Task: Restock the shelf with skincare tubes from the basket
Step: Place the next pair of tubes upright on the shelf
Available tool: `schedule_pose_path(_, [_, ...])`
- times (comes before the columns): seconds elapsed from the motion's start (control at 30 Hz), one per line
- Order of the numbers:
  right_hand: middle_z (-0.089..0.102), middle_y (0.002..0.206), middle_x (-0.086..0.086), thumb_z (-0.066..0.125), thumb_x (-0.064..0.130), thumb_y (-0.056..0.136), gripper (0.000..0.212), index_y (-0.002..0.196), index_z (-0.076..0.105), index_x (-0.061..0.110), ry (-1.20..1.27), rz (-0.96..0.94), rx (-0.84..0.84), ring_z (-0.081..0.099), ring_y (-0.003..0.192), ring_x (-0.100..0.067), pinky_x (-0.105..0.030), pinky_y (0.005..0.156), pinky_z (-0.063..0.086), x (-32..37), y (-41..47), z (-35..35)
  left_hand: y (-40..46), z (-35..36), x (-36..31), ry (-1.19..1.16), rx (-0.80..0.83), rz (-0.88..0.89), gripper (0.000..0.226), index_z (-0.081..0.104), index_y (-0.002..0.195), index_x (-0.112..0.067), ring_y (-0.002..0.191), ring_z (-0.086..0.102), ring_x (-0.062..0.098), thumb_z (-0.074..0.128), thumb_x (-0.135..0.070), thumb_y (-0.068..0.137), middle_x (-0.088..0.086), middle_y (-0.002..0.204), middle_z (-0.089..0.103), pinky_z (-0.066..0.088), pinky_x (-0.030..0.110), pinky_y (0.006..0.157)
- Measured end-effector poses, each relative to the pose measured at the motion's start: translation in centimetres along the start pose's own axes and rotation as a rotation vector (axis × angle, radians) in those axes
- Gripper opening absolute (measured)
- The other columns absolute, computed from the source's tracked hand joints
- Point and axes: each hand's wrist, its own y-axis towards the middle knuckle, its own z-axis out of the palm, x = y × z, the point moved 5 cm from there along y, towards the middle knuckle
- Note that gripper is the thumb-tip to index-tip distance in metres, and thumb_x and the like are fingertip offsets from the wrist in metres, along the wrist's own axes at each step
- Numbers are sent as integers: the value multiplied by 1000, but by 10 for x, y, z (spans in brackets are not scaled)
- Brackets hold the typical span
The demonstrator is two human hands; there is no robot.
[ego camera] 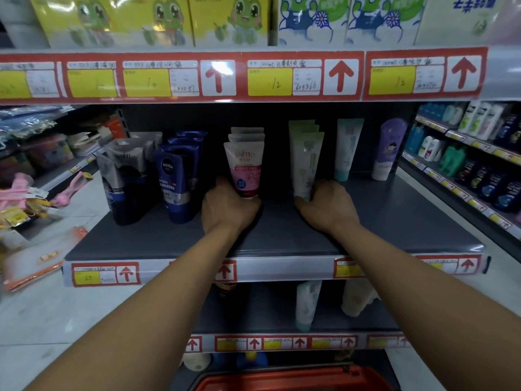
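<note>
On the dark grey shelf [282, 238] several rows of tubes stand upright. My left hand [225, 210] grips the base of the front pink-and-white tube [244, 165], which heads a row of like tubes. My right hand [327, 204] holds the bottom of the front pale green tube [306, 162], first of another row. The red basket [293, 380] shows only its rim at the bottom edge; its contents are hidden.
Left of my hands stand dark blue tubes [176, 179] and black-grey tubes [124, 176]. A teal-white tube [346, 148] and a purple tube [387, 148] stand at the back right. Boxes fill the shelf above. More tubes [307, 303] stand on the shelf below.
</note>
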Motion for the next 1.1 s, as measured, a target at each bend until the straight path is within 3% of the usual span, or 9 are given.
schedule_pose_path(0.3, [66, 107, -12, 61, 52, 88, 43, 105, 66, 13, -43, -20, -9, 64, 96, -33, -31, 68, 46, -2, 4, 4, 3, 2, 2, 2, -4, 36, 63, 57, 125, -16, 109, 68, 35, 81, -51, 78, 10, 121, 70, 58, 40, 84])
schedule_pose_path(0.93, [63, 110, -12, 58, 53, 91, 46, 110, 64, 12, -80, -20, 0, 63, 98, -32, -40, 77, 56, -1, 3, 4, 7, 6, 7, 16, -1, 42, 61, 58, 123, -19, 108, 69, 35, 78, -53, 78, 9, 120, 71, 59, 41, 85])
schedule_pose_path(1.1, [66, 105, -11, 62, 57, 82, 50, 103, 67, 13, -21, 17, 17, 65, 95, -31, -31, 70, 51, -2, 3, 3, 9, 9, 9, 20, 21, 18, 71, 56, 126, -15, 111, 68, 35, 81, -54, 72, 11, 122, 69, 59, 42, 88])
